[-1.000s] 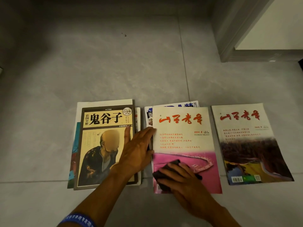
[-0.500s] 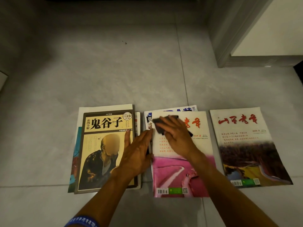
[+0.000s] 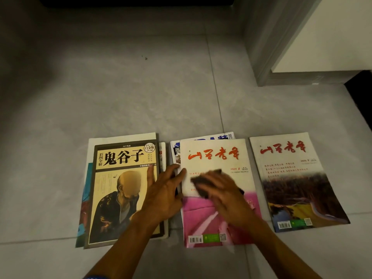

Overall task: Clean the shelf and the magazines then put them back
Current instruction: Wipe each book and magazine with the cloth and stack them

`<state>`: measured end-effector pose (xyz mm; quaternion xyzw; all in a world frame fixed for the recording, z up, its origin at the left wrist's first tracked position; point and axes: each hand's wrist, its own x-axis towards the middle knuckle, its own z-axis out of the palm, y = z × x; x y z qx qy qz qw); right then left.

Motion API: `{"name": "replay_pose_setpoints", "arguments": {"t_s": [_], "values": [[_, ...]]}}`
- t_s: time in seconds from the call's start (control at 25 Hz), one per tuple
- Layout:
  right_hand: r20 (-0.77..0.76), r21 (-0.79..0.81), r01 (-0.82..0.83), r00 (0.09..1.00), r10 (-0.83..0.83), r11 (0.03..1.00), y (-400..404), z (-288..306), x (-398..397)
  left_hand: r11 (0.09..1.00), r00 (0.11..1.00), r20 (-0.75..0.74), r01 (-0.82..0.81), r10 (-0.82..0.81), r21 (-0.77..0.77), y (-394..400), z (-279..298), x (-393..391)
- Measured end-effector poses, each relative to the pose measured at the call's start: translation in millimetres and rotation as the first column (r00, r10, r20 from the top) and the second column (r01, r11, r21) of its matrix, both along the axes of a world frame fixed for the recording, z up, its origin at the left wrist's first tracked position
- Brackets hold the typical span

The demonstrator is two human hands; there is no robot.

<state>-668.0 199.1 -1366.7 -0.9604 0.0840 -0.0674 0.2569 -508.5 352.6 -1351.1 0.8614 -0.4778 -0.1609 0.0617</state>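
Three piles of magazines lie on the grey tiled floor. The middle magazine [image 3: 217, 156], cream above and pink below with red script, lies on top of another one. My right hand [image 3: 225, 196] presses a dark cloth [image 3: 201, 185] onto its cover; the hand is motion-blurred. My left hand [image 3: 163, 194] rests flat, fingers spread, across the gap between that magazine's left edge and the brown-framed book [image 3: 120, 158] topping the left pile. A second red-script magazine [image 3: 291, 178] lies alone on the right.
A grey door frame [image 3: 267, 57] and a white door [image 3: 332, 33] stand at the back right. A dark edge [image 3: 141, 1] runs along the top of the view. Bare floor tiles [image 3: 120, 87] stretch beyond the magazines.
My right hand swept the cloth from the pink lower part up to the magazine's title, then back down to the middle. My left hand stayed in place.
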Motion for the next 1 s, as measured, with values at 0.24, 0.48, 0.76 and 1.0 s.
{"name": "replay_pose_setpoints", "arguments": {"t_s": [0.24,0.48,0.76,1.0], "values": [[-0.026,0.085,0.381,0.925,-0.380,0.921,-35.3,-11.6,44.2,1.000,0.999,0.041,-0.030,0.030,-0.004,-3.2,-3.0,-0.5],[-0.008,-0.128,0.073,0.997,-0.075,0.989,42.2,-41.9,-99.3,0.999,1.000,0.024,0.004,-0.005,0.036,-9.2,-6.0,-7.0],[-0.030,0.083,0.344,0.939,-0.343,0.935,-12.2,-17.1,16.8,0.993,0.998,0.050,0.017,-0.023,0.117,-6.1,-7.4,-5.1],[-0.165,0.132,0.430,0.898,-0.408,0.893,-50.4,-2.8,66.5,0.998,0.999,0.025,-0.039,0.038,0.051,-6.5,-8.2,0.2]]}}
